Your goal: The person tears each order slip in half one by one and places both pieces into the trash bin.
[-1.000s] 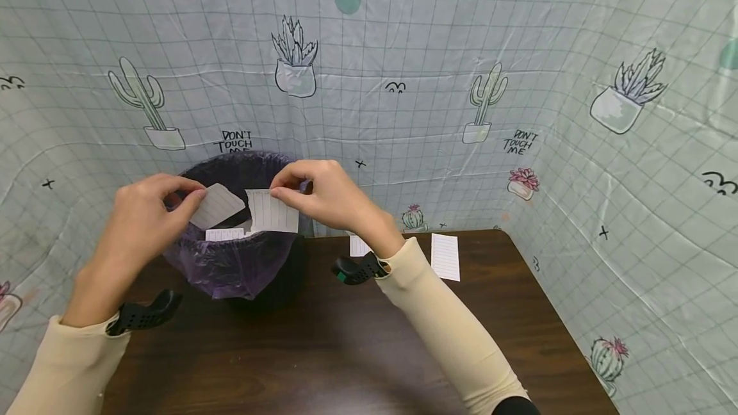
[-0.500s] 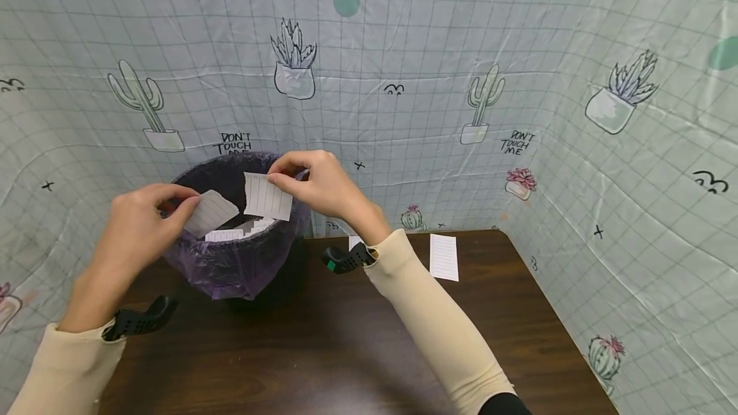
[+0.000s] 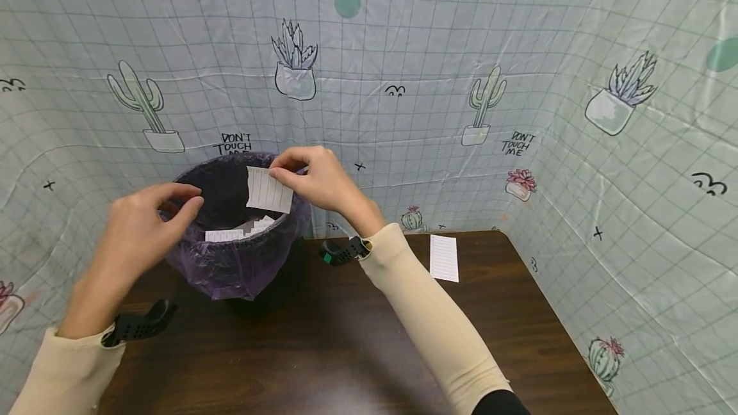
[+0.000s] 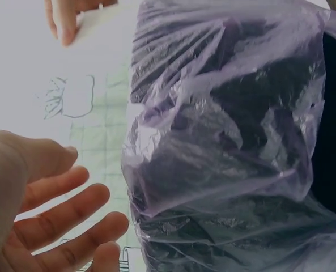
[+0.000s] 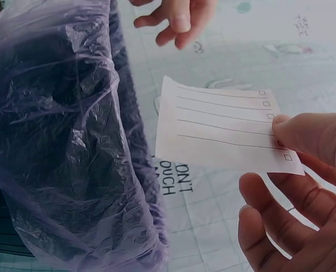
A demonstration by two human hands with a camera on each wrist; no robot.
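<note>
My right hand (image 3: 317,175) pinches a torn piece of lined checklist paper (image 3: 268,191) by one edge, above the mouth of the trash can (image 3: 248,268). Small checkboxes run along the pinched edge of this paper (image 5: 224,127) in the right wrist view. Over the can's left side, my left hand (image 3: 147,223) holds nothing; its fingers (image 4: 71,221) are spread and loosely bent in the left wrist view. A purple plastic bag (image 4: 230,124) lines the can and folds over its rim. Several white paper pieces (image 3: 236,232) show inside, near the front rim.
A lined paper sheet (image 3: 444,258) lies toward the back right of the dark wood table (image 3: 346,338). Behind my right wrist, a sliver of another paper shows at the table's back edge. A patterned curtain (image 3: 369,82) surrounds the back and sides.
My left hand has let go of its paper piece, which has dropped out of sight into the can. My right hand has risen slightly, with its paper still pinched.
</note>
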